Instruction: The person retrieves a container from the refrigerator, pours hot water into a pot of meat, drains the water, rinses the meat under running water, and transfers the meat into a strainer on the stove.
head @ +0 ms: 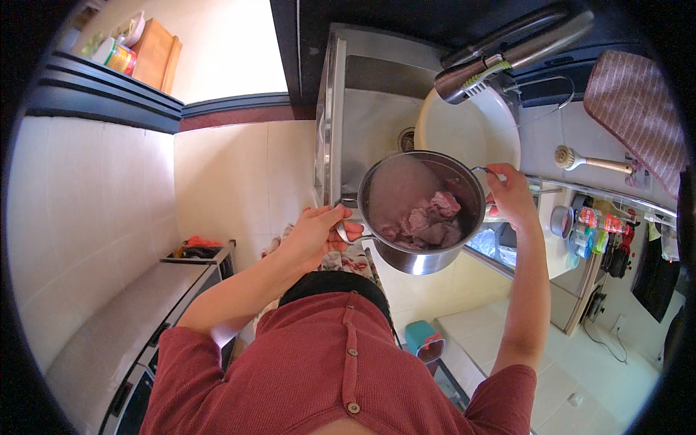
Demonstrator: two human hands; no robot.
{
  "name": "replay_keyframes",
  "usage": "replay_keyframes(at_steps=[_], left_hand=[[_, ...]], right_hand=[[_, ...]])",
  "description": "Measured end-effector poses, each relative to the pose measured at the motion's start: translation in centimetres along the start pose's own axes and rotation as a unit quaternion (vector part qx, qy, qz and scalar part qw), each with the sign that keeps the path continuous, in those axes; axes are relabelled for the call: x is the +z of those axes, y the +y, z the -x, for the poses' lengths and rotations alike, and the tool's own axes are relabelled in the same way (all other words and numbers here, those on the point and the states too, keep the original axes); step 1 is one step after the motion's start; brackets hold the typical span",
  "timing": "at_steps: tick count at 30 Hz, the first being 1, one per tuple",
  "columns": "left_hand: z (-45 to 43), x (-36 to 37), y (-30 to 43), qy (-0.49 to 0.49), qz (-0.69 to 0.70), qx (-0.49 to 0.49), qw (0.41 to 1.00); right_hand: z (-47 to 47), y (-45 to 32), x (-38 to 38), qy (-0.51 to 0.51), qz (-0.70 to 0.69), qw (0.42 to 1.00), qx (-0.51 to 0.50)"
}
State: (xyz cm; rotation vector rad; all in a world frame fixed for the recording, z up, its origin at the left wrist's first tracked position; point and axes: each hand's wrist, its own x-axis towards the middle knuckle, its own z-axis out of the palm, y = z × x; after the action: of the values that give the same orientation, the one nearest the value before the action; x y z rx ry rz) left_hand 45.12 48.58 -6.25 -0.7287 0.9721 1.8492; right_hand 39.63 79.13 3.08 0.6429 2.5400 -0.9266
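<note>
A stainless-steel pot [418, 261] is held up between my two hands, over the near edge of the sink [375, 111]. Cloudy water and several chunks of raw meat [421, 223] are inside it. My left hand [321, 231] grips the metal loop handle on the pot's left side. On the opposite side, my right hand [508, 193] has its fingers around the other handle. Behind the pot, a cream-coloured basin [462, 128] stands in the sink, partly hidden by the pot and the faucet.
A dark faucet [467, 79] with a green-and-white brush [484, 76] against it reaches over the basin. Right of the sink lie a wooden-handled scrub brush [592, 160] and a striped cloth [636, 109]. A teal bin [424, 337] stands low at the right. A counter [130, 310] runs along the left.
</note>
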Motion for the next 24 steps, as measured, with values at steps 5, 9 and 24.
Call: replay_keyframes(at_steps=[5,9,24], left_hand=[[-0.5,-0.1,-0.1,0.002,0.026,-0.009,1.0],[-1.1,-0.3,0.1,0.006,0.037,-0.014,0.999],[-1.9,-0.8,-0.2,-0.023,0.098,-0.057,0.993]], right_hand=[[-1.2,-0.4,0.2,-0.006,0.025,1.0,0.007],[-1.9,-0.8,0.1,-0.01,0.05,0.999,-0.002],[-3.3,-3.2,0.1,-0.03,0.118,0.993,0.009]])
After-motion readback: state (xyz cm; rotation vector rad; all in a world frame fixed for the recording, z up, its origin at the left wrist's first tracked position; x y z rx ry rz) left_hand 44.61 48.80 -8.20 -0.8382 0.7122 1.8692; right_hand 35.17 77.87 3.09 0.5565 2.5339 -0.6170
